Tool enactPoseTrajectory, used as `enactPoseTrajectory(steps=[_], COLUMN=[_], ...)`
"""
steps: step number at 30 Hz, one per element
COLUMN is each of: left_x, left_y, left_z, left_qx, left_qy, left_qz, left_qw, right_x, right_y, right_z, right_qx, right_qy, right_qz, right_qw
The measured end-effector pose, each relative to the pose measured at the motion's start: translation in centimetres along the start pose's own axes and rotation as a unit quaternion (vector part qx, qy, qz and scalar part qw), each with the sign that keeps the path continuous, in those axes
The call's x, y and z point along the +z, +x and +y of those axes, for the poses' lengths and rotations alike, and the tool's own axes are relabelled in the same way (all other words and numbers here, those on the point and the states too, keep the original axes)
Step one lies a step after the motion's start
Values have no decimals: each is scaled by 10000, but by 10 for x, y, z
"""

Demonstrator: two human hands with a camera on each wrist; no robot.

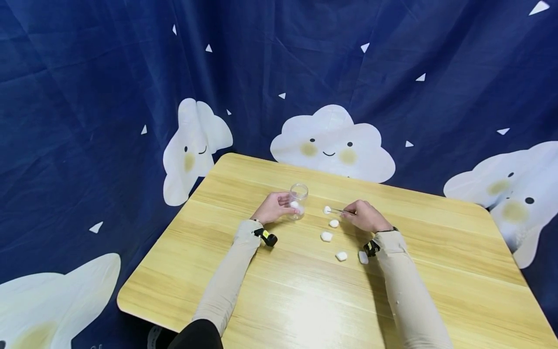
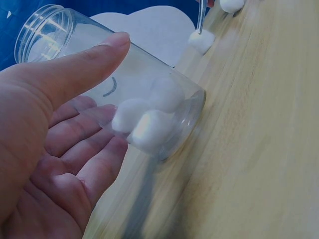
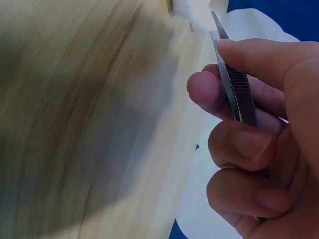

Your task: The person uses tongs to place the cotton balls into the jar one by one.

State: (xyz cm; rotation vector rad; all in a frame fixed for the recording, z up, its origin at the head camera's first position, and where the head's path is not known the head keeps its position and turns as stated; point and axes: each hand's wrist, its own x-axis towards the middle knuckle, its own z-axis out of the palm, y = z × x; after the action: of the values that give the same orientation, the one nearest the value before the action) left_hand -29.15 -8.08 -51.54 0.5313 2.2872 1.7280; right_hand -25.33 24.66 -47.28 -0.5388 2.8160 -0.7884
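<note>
My left hand (image 1: 273, 207) holds a clear plastic jar (image 1: 299, 191) between thumb and fingers; the jar has no lid on its mouth. White cotton balls (image 2: 152, 130) lie at its bottom in the left wrist view. My right hand (image 1: 367, 216) grips metal tweezers (image 3: 237, 89), to the right of the jar. The tips of the tweezers are at a cotton ball (image 2: 202, 41), just right of the jar in the head view. Whether that ball touches the table or is lifted, I cannot tell.
Several more cotton balls, among them a near one (image 1: 341, 256) and a middle one (image 1: 326, 236), lie on the wooden table (image 1: 244, 291) in front of the hands. One is beside the right wrist's camera (image 1: 372, 248). A dark blue curtain (image 1: 244, 58) with clouds hangs behind.
</note>
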Motion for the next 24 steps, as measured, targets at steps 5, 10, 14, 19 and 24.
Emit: enactPoseTrajectory(steps=[5, 10, 14, 19, 24], left_x=[0, 0, 0, 0, 0], left_y=[1, 1, 1, 1, 1], left_z=[1, 1, 0, 0, 0], left_qx=[-13, -24, -28, -26, -29], left_qy=[-35, -77, -45, -34, -67], left_qz=[-6, -15, -5, -5, -12], left_qw=[10000, 10000, 10000, 10000, 10000], right_x=[1, 1, 1, 1, 2], right_y=[1, 0, 1, 2, 1], right_z=[1, 0, 1, 1, 1], right_qx=[-73, -201, -239, -287, -318], right_qy=[-172, -362, -437, -466, -451], right_qz=[91, 201, 202, 184, 190], right_qw=[9998, 9989, 9986, 9983, 9983])
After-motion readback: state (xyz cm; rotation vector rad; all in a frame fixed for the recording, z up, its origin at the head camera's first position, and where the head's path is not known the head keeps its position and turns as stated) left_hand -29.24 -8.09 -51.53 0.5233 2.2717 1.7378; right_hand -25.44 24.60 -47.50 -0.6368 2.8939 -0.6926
